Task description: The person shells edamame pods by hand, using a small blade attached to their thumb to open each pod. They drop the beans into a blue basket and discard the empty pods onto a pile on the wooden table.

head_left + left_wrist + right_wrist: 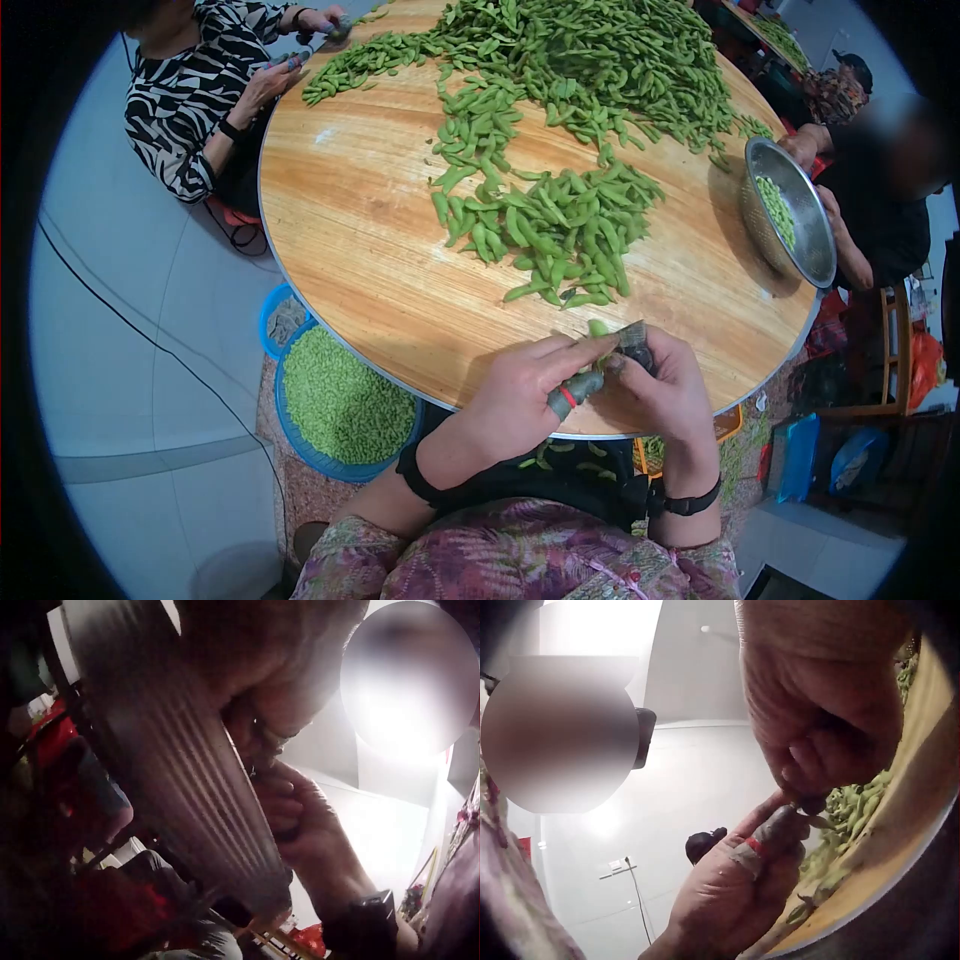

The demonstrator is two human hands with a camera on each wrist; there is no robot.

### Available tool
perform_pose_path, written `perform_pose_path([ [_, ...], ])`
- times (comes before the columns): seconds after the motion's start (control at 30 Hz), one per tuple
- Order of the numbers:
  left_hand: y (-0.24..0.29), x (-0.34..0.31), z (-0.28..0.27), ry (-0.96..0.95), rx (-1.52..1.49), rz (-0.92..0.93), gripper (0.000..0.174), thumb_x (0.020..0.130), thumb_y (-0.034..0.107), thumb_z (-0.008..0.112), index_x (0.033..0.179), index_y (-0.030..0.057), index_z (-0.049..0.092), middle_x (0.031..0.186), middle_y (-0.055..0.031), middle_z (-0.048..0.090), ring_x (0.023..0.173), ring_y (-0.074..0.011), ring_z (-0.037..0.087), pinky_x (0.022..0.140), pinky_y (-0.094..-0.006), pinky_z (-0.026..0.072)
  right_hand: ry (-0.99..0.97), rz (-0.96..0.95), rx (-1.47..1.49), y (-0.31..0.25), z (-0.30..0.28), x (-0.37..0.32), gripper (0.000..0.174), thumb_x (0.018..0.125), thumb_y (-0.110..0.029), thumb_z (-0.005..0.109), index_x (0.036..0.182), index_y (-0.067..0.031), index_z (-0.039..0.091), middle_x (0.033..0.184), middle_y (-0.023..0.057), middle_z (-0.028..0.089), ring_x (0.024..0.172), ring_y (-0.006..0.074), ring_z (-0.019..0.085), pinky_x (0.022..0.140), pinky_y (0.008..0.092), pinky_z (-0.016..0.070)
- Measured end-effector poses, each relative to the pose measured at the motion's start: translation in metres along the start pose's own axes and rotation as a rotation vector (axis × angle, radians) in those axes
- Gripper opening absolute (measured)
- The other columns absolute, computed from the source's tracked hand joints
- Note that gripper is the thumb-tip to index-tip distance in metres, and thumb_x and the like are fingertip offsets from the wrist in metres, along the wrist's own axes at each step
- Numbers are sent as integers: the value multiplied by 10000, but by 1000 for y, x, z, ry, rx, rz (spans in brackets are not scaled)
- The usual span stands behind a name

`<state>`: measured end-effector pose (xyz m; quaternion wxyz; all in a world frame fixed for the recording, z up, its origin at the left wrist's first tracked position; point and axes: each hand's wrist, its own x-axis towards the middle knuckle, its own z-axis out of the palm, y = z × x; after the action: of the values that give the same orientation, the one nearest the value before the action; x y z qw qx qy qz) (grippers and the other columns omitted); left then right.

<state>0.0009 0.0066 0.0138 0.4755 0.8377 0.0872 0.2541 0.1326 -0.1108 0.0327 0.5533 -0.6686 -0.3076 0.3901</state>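
At the near edge of the round wooden table [380,270], the left hand [515,395] and the right hand [665,385] meet. Their curled fingers pinch one green soybean pod [598,328] between them, just near of the heap of green pods [560,225].

- Pod [598,328] at table's [350,250] near edge: mostly hidden btw. left hand [515,395] & right hand [665,385].
- Table's far edge: cut off, head view.
- Blue basket [318,461]: partly hidden under table's left edge.
- Left wrist view: too blurry.
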Motion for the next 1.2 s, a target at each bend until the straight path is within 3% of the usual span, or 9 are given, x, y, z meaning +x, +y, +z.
perform_pose_path([
  [0.23,-4,-5,7,-20,-275,-96,311,785,81,627,1092,47,586,789,-27,589,656,-127,546,583,-242,445,-115,156,412,7,3,-7,158,848,-143,591,932,-10,573,650,-55,496,509,5,380,441,167,287],
  [0.3,-5,-3,8,59,-575,-384,247,804,41,591,1051,22,593,802,-9,589,621,-68,516,529,-188,401,-88,146,420,10,6,-9,161,856,-150,585,936,-12,572,642,-56,492,491,1,363,425,168,268],
  [0.43,-5,-4,11,194,-1131,-556,214,830,-30,488,1009,29,590,776,5,561,654,-28,491,537,-145,376,134,-87,184,13,10,-8,169,864,-140,576,966,-5,560,779,-13,568,669,46,493,598,187,408],
  [0.5,-7,-7,13,194,-1140,-543,191,834,-12,505,1009,11,578,788,-8,568,634,-25,489,511,-141,353,-35,-89,182,11,11,-10,173,861,-134,580,968,-1,554,852,2,581,763,68,513,696,207,425],
  [0.77,-3,-10,20,180,-1161,-505,158,844,28,528,996,-6,557,805,-20,573,618,-28,483,488,-134,328,-161,88,288,22,-2,-12,181,858,-113,576,977,23,561,750,10,605,641,50,521,567,201,432],
  [0.83,4,-8,20,191,-1081,-583,162,833,19,541,993,-5,549,809,-22,576,616,-28,486,486,-141,335,36,-202,29,26,3,-11,140,853,-103,575,914,22,583,728,3,600,631,56,524,560,201,429],
  [1.07,-4,-15,14,104,-1018,-617,185,807,3,569,991,-5,550,816,-38,588,590,-47,483,476,-160,344,180,-430,-228,21,7,-20,116,854,-94,569,899,9,597,697,3,588,602,40,500,529,190,404],
  [1.13,-3,-13,15,76,-1169,-631,149,802,2,574,951,-5,579,836,-39,607,643,-36,491,502,-159,349,204,-70,207,12,7,-23,128,872,-121,549,936,-16,587,640,-10,537,535,25,437,475,175,341],
  [1.2,0,-13,15,116,-1247,-634,156,798,8,581,952,-11,588,842,-40,613,632,-34,483,504,-164,348,60,61,413,20,1,-21,180,922,-190,462,980,-37,538,609,-37,457,494,25,359,440,177,274],
])
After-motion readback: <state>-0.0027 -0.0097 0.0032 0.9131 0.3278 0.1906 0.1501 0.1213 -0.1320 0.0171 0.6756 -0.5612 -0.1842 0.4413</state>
